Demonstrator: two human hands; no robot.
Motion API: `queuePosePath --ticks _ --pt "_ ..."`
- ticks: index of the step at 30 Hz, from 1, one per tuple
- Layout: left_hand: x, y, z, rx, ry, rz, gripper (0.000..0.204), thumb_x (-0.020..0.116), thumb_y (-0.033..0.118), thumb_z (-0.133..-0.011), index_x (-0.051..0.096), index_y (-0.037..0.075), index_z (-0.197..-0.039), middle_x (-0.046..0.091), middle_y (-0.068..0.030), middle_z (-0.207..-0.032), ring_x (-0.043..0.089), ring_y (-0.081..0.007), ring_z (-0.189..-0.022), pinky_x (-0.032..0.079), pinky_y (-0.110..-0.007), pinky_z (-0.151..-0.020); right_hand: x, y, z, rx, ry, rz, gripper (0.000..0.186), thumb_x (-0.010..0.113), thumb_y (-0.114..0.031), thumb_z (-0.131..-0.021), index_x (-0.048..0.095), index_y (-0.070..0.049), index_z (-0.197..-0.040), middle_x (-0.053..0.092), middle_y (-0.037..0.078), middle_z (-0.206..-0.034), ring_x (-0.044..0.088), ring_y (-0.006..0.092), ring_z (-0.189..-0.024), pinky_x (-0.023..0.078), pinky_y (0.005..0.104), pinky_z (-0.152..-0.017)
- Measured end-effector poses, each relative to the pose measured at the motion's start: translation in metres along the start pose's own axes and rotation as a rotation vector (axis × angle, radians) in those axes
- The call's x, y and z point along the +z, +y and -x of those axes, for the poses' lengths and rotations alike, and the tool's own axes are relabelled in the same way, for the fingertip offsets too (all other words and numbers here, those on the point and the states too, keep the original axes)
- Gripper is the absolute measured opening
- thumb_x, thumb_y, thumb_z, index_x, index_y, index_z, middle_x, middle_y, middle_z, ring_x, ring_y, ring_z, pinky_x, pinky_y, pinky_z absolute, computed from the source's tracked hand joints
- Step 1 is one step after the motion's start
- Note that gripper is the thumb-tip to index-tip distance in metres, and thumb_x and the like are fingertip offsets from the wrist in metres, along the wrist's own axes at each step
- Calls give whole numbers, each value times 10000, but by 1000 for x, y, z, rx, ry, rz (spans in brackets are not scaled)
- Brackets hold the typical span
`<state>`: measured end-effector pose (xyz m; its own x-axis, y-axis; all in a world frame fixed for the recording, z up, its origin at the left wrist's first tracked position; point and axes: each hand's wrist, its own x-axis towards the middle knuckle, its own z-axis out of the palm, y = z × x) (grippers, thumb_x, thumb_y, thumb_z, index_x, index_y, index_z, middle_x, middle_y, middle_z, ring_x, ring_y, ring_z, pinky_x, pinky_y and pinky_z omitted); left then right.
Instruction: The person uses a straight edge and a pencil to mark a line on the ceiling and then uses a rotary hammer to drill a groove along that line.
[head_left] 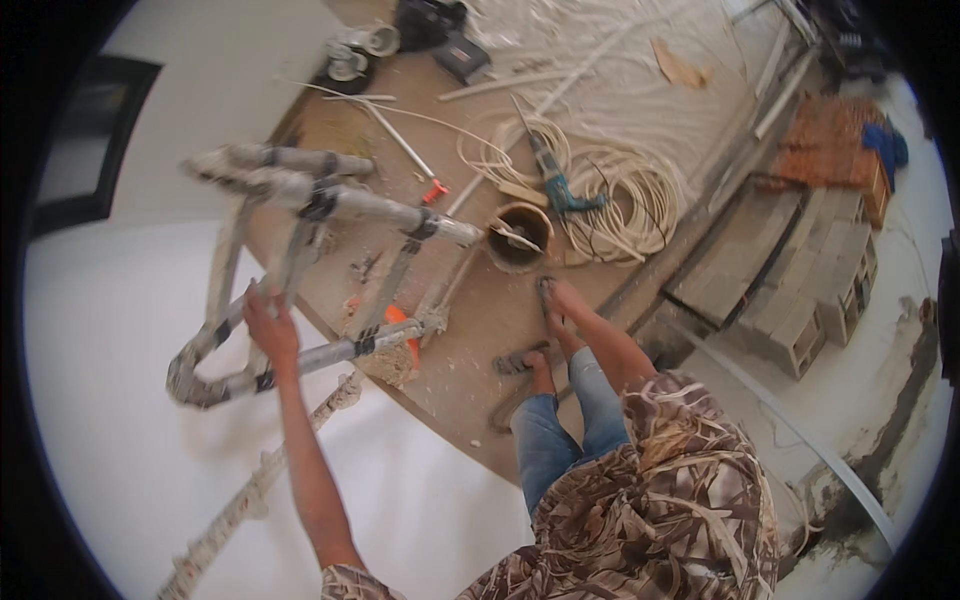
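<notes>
Grey pipe frame [360, 205]: pale-spattered and scuffed, black bands around its joints
Place: left of the bucket [515, 263], beside the white wall [110, 300]
Left hand [271, 322]: fingers bent against a lower rail, tightness unclear
Right hand [566, 297]: fingers' spread and hold not discernible

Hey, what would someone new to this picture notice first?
Probably the big, dark-banded frame on the left, with the person's left hand at one of its bars. Next, the teal drill lying beside a coil of pale cable, a little above the middle. Then the reddish stack at the upper right, with something bright blue at its edge.
</notes>
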<state>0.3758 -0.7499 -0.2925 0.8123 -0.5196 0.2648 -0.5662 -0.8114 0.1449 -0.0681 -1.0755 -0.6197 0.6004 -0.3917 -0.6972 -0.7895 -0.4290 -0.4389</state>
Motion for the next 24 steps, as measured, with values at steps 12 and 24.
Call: queuePosePath --ticks 12,24 --pt "-31 -50 -67 -246 -481 -40 648 535 436 -976 447 -79 -1359 518 -240 -1315 497 -319 -1208 355 -385 -1044 30 -53 -160 0 232 98 363 712 -338 -785 698 -144 -1092 414 208 -1426 414 387 -1317 469 493 -983" --pt "-43 -17 -57 -102 -307 -215 635 559 368 -976 448 -150 -1325 515 -332 -1303 542 -416 -1177 401 -434 -1036 -18 78 -22 4 170 -448 339 650 -354 -823 739 -52 -947 618 208 -958 587 350 -1009 467 438 -899"
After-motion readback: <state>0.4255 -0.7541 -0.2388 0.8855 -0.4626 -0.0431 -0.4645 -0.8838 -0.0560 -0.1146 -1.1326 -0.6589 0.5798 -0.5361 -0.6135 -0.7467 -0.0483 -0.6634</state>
